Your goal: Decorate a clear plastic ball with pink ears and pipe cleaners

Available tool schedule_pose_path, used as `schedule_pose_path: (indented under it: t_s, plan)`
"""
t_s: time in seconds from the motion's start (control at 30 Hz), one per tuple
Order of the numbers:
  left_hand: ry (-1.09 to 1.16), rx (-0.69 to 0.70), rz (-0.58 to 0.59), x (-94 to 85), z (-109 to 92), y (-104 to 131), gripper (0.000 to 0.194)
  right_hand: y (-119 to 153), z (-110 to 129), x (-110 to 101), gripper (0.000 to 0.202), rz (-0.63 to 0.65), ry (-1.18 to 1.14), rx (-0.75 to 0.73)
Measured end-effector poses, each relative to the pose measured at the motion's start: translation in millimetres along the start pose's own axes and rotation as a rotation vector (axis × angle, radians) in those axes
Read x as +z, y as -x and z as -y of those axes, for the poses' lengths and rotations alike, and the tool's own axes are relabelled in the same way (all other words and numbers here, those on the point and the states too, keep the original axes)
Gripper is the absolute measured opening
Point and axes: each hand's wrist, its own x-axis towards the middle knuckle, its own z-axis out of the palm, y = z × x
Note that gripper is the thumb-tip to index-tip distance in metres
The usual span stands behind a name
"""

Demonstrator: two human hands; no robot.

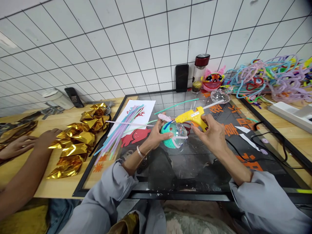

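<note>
My left hand [158, 132] is wrapped round a clear plastic ball [179, 130] whose left part is covered in rows of green pipe cleaner [167, 139]. A pale pink strip runs across the ball's lower front. At its top sits a pale pink fuzzy piece [164, 117], by my left fingertips. In my right hand [212, 132] is a yellow glue gun [190, 116], a glue stick out of its back. The gun's blue nozzle points down at the ball's upper left edge; whether it touches, I cannot tell. Red-handled scissors [187, 126] lie partly hidden behind the ball.
Pastel pipe cleaners [123, 130] lie on white paper [148, 105] and a red cutout [137, 136]. Gold foil [78, 143] and another person's arms [31, 152] are at left. A jar [198, 74], phone [182, 78], clear shell [220, 96], tangled pipe cleaners [265, 78] and black cord [246, 160] surround the board.
</note>
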Motion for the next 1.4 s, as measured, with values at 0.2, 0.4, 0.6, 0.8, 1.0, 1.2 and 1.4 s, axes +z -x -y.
schedule_pose_path:
  t_s: [0.2,0.4,0.6,0.8,1.0,1.2,1.4]
  plan:
    - [-0.023,0.020,0.015,-0.4,1,1,0.128,-1,1,-4,0.029,0.043,-0.027,0.024]
    - [-0.005,0.029,0.015,-1.1,1,0,0.125,-3,0,-9,0.025,0.074,-0.066,0.021]
    - [0.053,0.023,0.043,-3.6,4,-1,0.123,-5,1,-14,0.024,-0.005,-0.096,-0.026]
    - [0.052,0.021,0.046,-4.5,4,-1,0.123,-5,3,-16,0.023,0.031,-0.145,-0.068]
    - [0.046,0.015,0.041,-2.0,1,1,0.122,-3,3,-15,0.022,0.036,-0.111,-0.075]
    - [0.027,0.021,0.029,-0.9,0,1,0.121,0,1,-11,0.024,0.030,-0.100,-0.037]
    - [0.026,0.008,0.013,0.8,-2,1,0.122,0,2,-10,0.025,0.054,-0.094,-0.014]
